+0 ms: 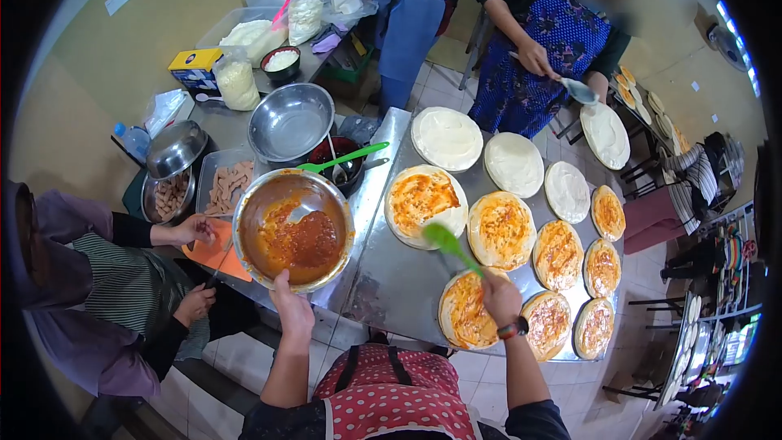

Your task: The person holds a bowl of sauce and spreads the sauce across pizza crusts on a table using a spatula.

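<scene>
My left hand grips the near rim of a steel mixing bowl, its thumb over the edge. Orange-red sauce coats the bowl's bottom and sides. In my right hand is the handle of a green spatula, its head blurred by motion. The spatula head hovers over or touches the lower edge of a partly sauced round dough base; I cannot tell which. Below my right hand lies another sauced base. A further sauced base is just above it.
Pale-topped bases line the table's far side. Opposite, a person spreads a base with a spoon. At left, another person's hand holds a knife by an orange cutting board. Beyond my bowl stands an empty steel bowl.
</scene>
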{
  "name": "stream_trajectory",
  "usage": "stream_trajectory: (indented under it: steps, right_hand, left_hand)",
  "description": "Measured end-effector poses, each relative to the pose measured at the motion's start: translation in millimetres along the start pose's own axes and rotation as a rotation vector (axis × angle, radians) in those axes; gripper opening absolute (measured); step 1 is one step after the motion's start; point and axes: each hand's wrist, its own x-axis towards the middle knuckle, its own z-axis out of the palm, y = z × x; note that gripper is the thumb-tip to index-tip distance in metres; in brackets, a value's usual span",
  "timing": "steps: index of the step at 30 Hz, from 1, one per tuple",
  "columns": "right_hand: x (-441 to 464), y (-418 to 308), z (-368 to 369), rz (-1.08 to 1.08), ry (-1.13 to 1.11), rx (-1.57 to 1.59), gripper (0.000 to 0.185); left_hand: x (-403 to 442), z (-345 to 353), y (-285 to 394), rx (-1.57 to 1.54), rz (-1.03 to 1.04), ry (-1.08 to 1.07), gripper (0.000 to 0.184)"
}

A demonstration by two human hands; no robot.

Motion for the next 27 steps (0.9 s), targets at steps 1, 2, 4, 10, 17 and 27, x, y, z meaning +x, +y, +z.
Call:
stream_trajectory:
  steps: [1, 2, 4, 10, 17, 27]
  right_hand:
    - [8.2, 9.1, 4.2, 0.078, 0.077, 0.032, 0.024]
    - [21.3, 9.0, 3.4, 0.155, 0.126, 0.127, 0.025]
    - [48.7, 32.0, 33.5, 0.214, 0.078, 0.144, 0.026]
    - [-12.1, 0.2, 34.9, 0.018, -0.102, -0.007, 0.029]
    - [-14.2, -1.6, 39.2, -0.023, 0.093, -0.004, 0.027]
    - [13.3, -0.5, 48.5, 0.041, 0.175, 0.018, 0.031]
  left_hand:
    - [-0.4, -0.2, -0.3, 0.011, -0.009, -0.005, 0.044]
    - [-0.6, 0.4, -0.6, 0.006, -0.022, -0.036, 0.044]
    - [-4.5, 4.4, -1.7, -0.002, -0.032, -0.081, 0.045]
    - [-7.4, 12.0, 3.3, -0.006, -0.023, -0.137, 0.045]
    - [-5.7, 10.3, -3.0, 0.018, -0.009, -0.114, 0.044]
    - [-7.2, 11.0, 2.0, 0.03, -0.05, -0.157, 0.048]
